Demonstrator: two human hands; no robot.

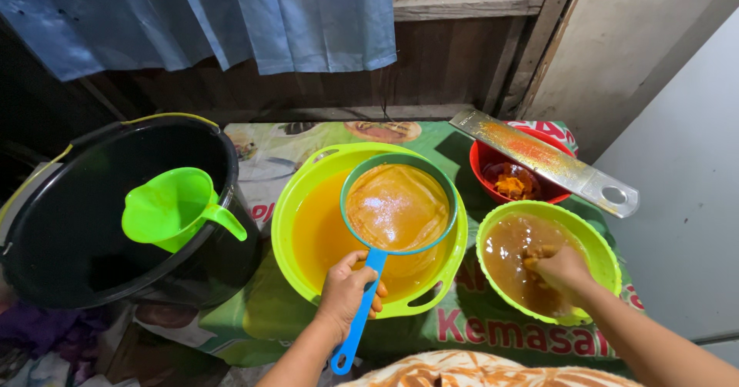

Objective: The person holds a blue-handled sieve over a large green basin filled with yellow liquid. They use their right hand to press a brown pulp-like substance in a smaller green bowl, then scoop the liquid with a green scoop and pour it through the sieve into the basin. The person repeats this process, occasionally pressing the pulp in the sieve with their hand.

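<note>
Left hand (348,288) fingers wrapped tight round blue plastic handle of round mesh strainer (397,206), held over large lime-green plastic basin (295,195) at table middle. Right hand (560,270) dipped in brown liquid, small lime-green bowl (600,252) near right edge, fingers curled on orange pulp (541,253).

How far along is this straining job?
Done: orange liquid already fills the large green basin. In hand: the left hand holds the strainer over it; the right hand is in the small green bowl of brown pulpy liquid. Left: that bowl's contents.
</note>
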